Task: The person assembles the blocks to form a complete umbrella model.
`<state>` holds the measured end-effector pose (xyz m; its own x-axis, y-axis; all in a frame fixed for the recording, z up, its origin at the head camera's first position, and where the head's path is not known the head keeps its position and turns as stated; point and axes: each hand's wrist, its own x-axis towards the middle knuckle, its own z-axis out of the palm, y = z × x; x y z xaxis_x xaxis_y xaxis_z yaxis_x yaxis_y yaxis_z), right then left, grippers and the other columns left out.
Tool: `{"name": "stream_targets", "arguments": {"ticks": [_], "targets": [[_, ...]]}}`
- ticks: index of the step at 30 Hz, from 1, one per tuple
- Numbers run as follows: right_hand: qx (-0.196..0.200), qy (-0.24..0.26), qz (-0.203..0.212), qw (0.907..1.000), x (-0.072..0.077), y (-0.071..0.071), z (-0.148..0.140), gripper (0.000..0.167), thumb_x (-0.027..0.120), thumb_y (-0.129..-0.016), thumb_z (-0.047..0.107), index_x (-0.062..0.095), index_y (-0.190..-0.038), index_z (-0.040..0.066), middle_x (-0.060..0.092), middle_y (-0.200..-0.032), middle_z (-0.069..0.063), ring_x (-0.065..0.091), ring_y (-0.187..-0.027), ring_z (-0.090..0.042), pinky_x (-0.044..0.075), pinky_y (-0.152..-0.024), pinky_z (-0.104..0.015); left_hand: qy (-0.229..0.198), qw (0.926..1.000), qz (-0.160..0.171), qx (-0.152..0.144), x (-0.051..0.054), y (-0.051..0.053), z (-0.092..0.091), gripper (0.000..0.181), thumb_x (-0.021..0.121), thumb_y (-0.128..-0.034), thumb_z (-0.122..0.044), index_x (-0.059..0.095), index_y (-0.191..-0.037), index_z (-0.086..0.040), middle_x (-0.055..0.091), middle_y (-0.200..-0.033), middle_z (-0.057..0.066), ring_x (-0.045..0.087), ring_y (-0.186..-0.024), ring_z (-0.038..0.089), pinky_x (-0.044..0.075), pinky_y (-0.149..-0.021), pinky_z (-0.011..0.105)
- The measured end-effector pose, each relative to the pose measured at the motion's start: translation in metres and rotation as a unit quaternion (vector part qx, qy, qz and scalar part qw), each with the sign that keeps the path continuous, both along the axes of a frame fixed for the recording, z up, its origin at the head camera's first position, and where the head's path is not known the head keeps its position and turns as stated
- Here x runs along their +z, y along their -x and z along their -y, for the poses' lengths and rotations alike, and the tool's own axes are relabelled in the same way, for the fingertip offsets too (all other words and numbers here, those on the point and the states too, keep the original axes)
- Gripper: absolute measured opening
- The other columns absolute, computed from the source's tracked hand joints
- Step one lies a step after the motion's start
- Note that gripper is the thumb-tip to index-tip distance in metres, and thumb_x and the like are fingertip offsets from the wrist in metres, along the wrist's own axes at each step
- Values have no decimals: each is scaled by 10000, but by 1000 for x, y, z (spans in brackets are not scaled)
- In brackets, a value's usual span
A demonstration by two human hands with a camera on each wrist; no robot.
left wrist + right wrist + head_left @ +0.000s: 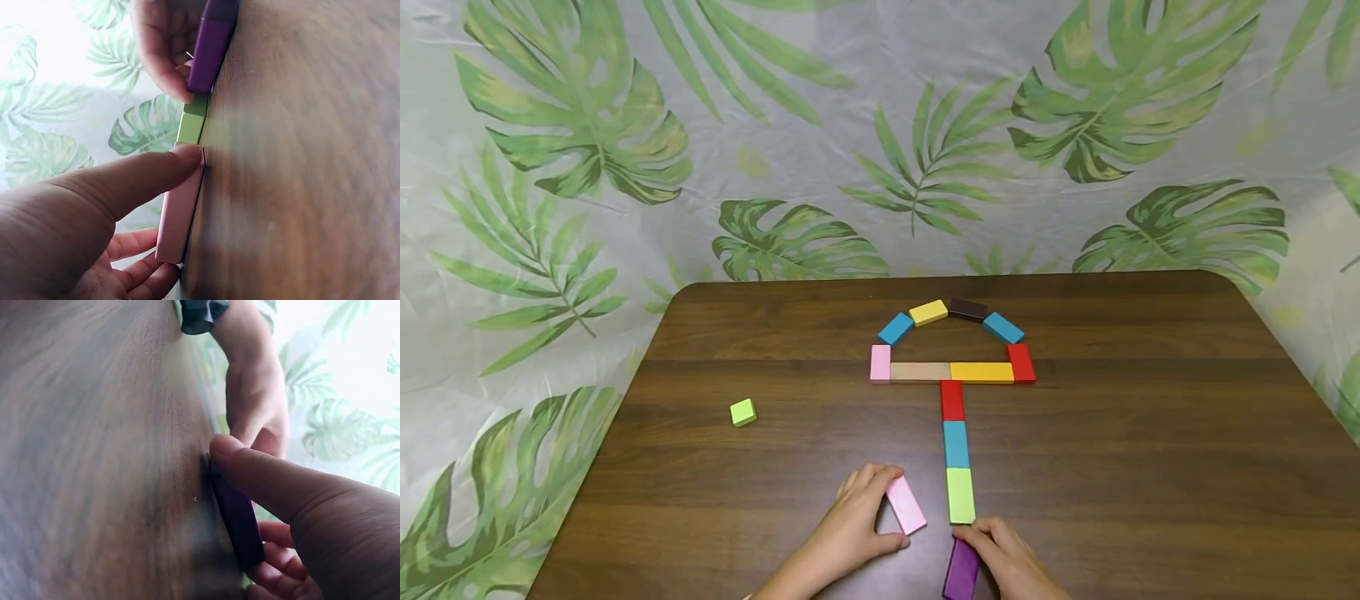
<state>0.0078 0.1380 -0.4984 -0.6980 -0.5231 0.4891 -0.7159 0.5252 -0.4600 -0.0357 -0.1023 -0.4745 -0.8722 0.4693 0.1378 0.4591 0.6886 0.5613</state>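
Note:
My left hand (853, 517) holds a pink block (907, 505) by its two ends; in the left wrist view the thumb lies on the near end of that pink block (177, 219) and the fingers at the far end. To the right, my right hand (1011, 560) grips a purple block (961, 570), with thumb and fingers at opposite ends of the purple block (239, 519) in the right wrist view. The purple block sits slightly angled just below a lime green block (960, 496). Above that, a blue block (956, 444) and a red block (952, 401) continue the straight column.
Over the column runs a row with a tan block (920, 372) and an orange-yellow block (982, 372). An arch of several blocks, including a yellow one (928, 312) and a black one (968, 309), curves above it. A small lime block (742, 412) lies alone at left.

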Motion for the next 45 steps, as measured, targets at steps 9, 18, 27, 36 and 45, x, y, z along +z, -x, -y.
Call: {"name": "stream_targets", "arguments": {"ticks": [9,18,27,36,45], "targets": [[-150,3,52,9999,0,-1,-4,759,702,-621,600,561,-1143,67,446,-1040,47,433,-891,-70,378,-659,-256,-172,9998,-50,-38,0,1,2,548,702,-745,-347,510,-1190,-89,498,-1085,-18,448,-944,138,360,-829,314],[-223,32,661,9976,6,-4,-4,734,720,-636,566,539,-1160,85,446,-1060,77,431,-918,-52,412,-693,-261,-151,9998,-21,-99,2,1,3,503,710,-744,-305,525,-1166,-105,510,-1050,-24,449,-915,123,359,-809,304],[-369,291,659,9967,5,-6,3,650,775,-649,428,546,-1144,74,465,-1045,58,467,-905,-66,445,-694,-269,-187,9996,-115,-160,0,1,3,485,723,-726,-333,541,-1126,-127,515,-1020,-50,447,-887,100,357,-796,290],[-253,630,134,9976,-2,-2,6,669,787,-634,417,542,-1125,33,504,-1035,-2,500,-904,-111,358,-805,-151,-212,9993,-196,-257,-1,0,2,477,727,-717,-356,545,-1098,-135,508,-1002,-70,442,-893,99,346,-830,305],[-314,703,-1,9970,-5,-1,9,670,790,-621,431,540,-1089,21,500,-1008,-6,490,-880,-116,322,-823,-122,-182,9984,-380,-380,-2,-1,0,497,730,-706,-364,547,-1103,-129,515,-993,-65,446,-894,104,345,-825,289]]}}
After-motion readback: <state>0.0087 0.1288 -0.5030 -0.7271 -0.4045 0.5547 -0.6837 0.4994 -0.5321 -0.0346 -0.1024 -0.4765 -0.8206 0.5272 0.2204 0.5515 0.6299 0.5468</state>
